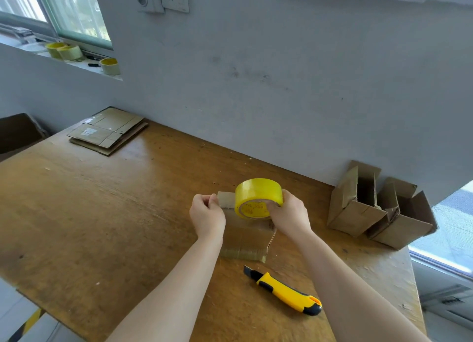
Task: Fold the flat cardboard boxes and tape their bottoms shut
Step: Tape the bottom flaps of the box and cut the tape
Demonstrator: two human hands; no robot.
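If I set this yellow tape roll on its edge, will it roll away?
Likely yes: the tape roll is round and the table looks smooth and hard. Laid flat it should stay put. The right hand grips through its core, so it seems stiff.

Both bare forearms reach forward, wrists close together. The left hand (207, 215) pinches the tape end (226, 199), fingers curled; the right hand (290, 215) grips the yellow tape roll (252, 193), knuckles up.

a worn wooden tabletop (102, 213) met a pale grey wall (281, 85); daylight came through a window (64, 8) at ten o'clock.
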